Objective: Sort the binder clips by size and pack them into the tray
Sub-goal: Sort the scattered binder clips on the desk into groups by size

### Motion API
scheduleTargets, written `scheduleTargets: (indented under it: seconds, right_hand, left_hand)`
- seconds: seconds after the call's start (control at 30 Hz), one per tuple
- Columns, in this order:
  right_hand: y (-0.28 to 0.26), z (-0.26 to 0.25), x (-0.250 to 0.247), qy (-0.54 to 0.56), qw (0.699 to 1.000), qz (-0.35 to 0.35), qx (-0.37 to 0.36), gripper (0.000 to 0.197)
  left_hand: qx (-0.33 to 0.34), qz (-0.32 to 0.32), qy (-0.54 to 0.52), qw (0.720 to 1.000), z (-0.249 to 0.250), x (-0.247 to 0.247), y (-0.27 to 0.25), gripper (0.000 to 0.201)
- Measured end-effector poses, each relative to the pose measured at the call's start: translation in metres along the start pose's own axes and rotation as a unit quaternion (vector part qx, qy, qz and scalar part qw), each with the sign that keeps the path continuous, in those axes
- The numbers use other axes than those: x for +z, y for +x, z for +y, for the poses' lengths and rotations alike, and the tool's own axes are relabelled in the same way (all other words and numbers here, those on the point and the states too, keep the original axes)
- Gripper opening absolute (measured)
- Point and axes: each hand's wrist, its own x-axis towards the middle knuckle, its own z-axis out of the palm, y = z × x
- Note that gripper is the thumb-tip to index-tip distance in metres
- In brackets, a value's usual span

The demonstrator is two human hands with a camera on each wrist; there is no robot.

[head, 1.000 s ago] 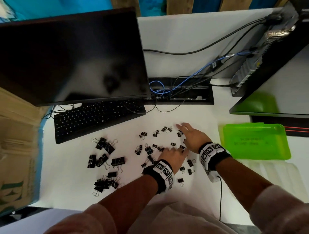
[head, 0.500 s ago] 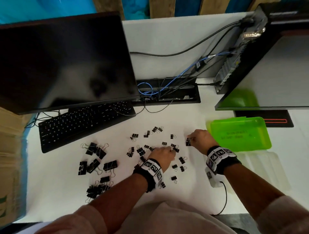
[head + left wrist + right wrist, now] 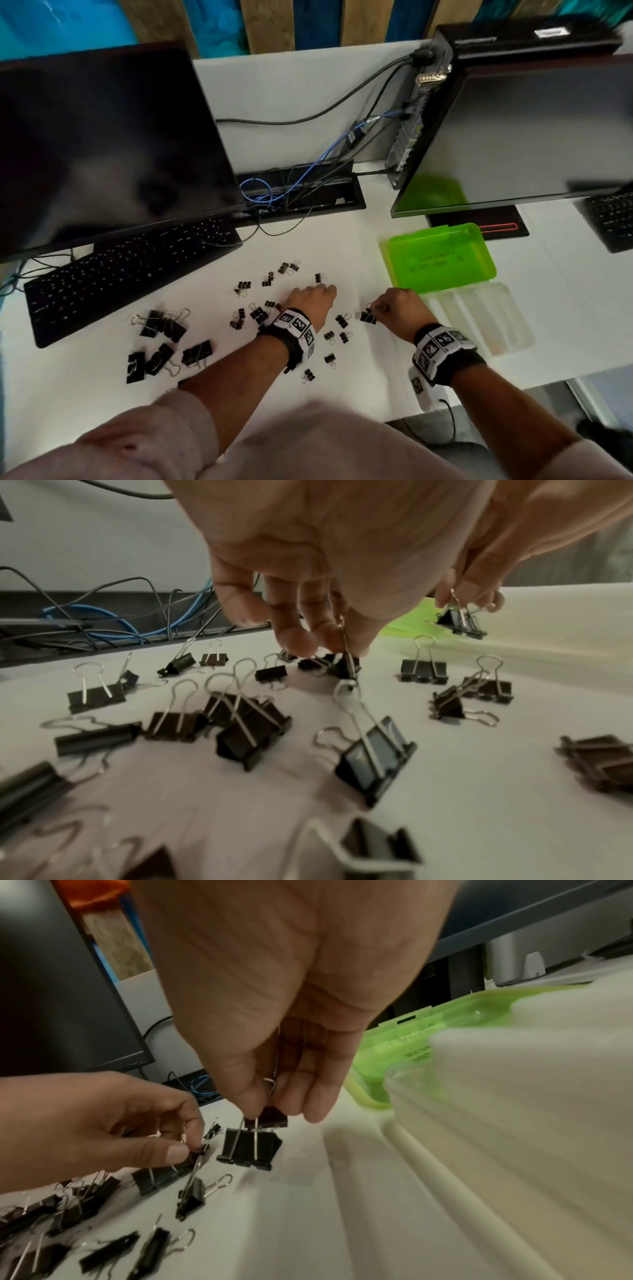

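Observation:
Small black binder clips (image 3: 339,329) lie scattered mid-table, and larger clips (image 3: 161,339) are grouped at the left. My left hand (image 3: 323,293) reaches among the small ones; in the left wrist view its fingertips (image 3: 329,642) pinch the wire handle of a small clip (image 3: 346,664) that stands on the table. My right hand (image 3: 376,308) pinches the handles of a few small clips (image 3: 250,1145) that hang just above the table. To the right of that hand lies the clear compartment tray (image 3: 479,315), with its green lid (image 3: 442,257) open behind it.
A black keyboard (image 3: 130,270) and a monitor (image 3: 102,144) stand at the back left. Behind the clips is a cable box (image 3: 301,192) with blue and black cables. A second monitor (image 3: 531,137) overhangs the green lid.
My right hand was lying flat on the clips; it now pinches a few small clips, closer to the tray. My left hand has reached farther forward and taken a clip's handle.

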Motion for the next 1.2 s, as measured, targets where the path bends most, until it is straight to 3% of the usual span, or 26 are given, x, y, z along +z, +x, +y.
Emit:
scheduleTargets:
  seconds: [0.17, 0.37, 0.6, 0.7, 0.8, 0.87, 0.93, 1.07, 1.2]
  right_hand:
    - [-0.01, 0.001, 0.0, 0.016, 0.999, 0.043, -0.01, 0.008]
    - [-0.002, -0.029, -0.002, 0.076, 0.996, 0.033, -0.04, 0.008]
    - [0.001, -0.096, 0.029, 0.114, 0.979, -0.089, -0.146, 0.005]
    - [-0.01, -0.131, 0.058, 0.046, 0.96, -0.15, -0.233, 0.011]
    - [-0.019, -0.16, 0.092, -0.017, 0.932, -0.224, -0.285, 0.018]
    - [-0.023, -0.176, 0.112, -0.07, 0.915, -0.252, -0.308, 0.023]
    - [-0.025, -0.191, 0.125, -0.11, 0.902, -0.259, -0.328, 0.026]
    - [-0.024, -0.209, 0.142, -0.146, 0.891, -0.252, -0.347, 0.027]
    - [-0.026, -0.205, 0.152, -0.109, 0.892, -0.26, -0.353, 0.029]
  left_hand:
    - [-0.004, 0.0, -0.062, 0.998, 0.001, -0.008, -0.008, 0.023]
    - [-0.052, 0.075, -0.215, 0.972, -0.01, -0.026, -0.051, 0.011]
    - [-0.165, 0.125, -0.324, 0.923, -0.053, -0.017, -0.137, 0.01]
    - [-0.232, 0.117, -0.384, 0.886, -0.078, 0.003, -0.181, 0.002]
    - [-0.271, 0.12, -0.425, 0.856, -0.092, 0.028, -0.225, 0.015]
    - [-0.29, 0.13, -0.431, 0.844, -0.096, 0.042, -0.247, 0.013]
    - [-0.296, 0.136, -0.422, 0.846, -0.098, 0.055, -0.261, 0.003]
    - [-0.285, 0.152, -0.391, 0.862, -0.098, 0.071, -0.267, 0.008]
    - [-0.277, 0.132, -0.381, 0.872, -0.096, 0.082, -0.268, 0.016]
